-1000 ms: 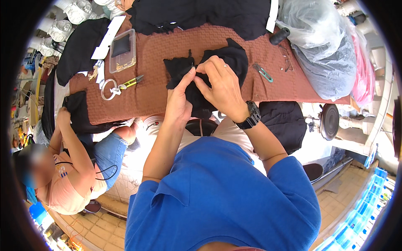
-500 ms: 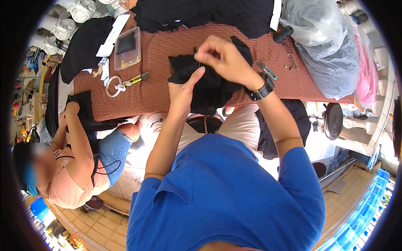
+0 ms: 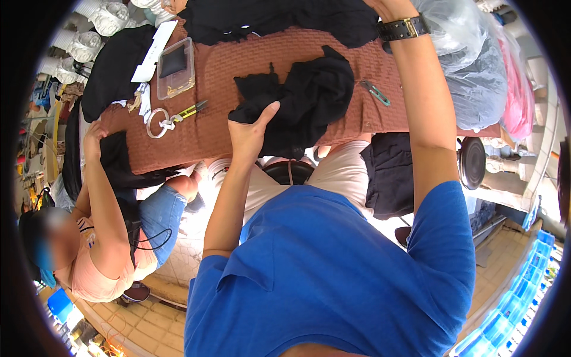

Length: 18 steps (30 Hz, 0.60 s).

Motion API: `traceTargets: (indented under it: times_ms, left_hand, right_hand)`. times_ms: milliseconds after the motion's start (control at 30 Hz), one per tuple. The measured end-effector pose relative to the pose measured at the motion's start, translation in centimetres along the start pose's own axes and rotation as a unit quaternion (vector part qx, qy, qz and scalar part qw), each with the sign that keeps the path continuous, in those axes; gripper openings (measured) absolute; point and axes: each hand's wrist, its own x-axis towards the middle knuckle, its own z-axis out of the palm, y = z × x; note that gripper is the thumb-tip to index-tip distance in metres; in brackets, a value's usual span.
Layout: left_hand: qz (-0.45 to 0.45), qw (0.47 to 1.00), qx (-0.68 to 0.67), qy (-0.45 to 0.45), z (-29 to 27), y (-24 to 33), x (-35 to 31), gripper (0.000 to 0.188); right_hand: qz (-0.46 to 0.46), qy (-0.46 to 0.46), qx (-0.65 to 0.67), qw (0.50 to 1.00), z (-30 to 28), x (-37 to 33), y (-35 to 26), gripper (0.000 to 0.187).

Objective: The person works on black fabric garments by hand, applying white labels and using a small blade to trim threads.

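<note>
A piece of black cloth (image 3: 303, 95) lies bunched on the table's near middle. My left hand (image 3: 250, 128) grips its left edge, thumb on top and the fingers hidden beneath the folds. Far out to the right, my right hand (image 3: 395, 8) is raised at the top of the picture, beside more black cloth (image 3: 279, 18). That hand's fingers are mostly cut off by the frame edge, and whether they hold anything does not show. Small green thread snips (image 3: 376, 93) lie right of the cloth, and yellow-handled scissors (image 3: 190, 111) lie to its left.
A brown textured cover (image 3: 208, 77) drapes the table. A clear plastic box (image 3: 176, 68) with a dark pad and a white ring (image 3: 158, 123) lie left. Stuffed plastic bags (image 3: 476, 77) stand right. At the left a person (image 3: 110, 244) sits handling black cloth.
My right hand has swung from close above the cloth up and out to the far right. My left hand keeps its hold, shifted slightly left. The seated person's hand has risen.
</note>
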Motion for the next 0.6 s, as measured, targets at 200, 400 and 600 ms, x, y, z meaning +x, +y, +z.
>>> traceTargets:
  times_ms: [200, 400, 600]
  left_hand:
    - [-0.007, 0.997, 0.048, -0.052, -0.8, -0.2, -0.2, 0.014]
    - [-0.014, 0.996, 0.065, -0.067, -0.6, -0.3, 0.0, 0.012]
    - [-0.007, 0.994, 0.079, -0.074, -0.4, -1.0, 0.2, 0.015]
  right_hand:
    - [0.037, 0.018, 0.003, 0.999, 2.2, -1.7, 0.4, 0.025]
    - [0.045, 0.025, 0.014, 0.999, 1.9, -1.8, 0.6, 0.025]
    - [0.042, 0.061, 0.037, 0.997, 0.6, -2.3, 2.0, 0.021]
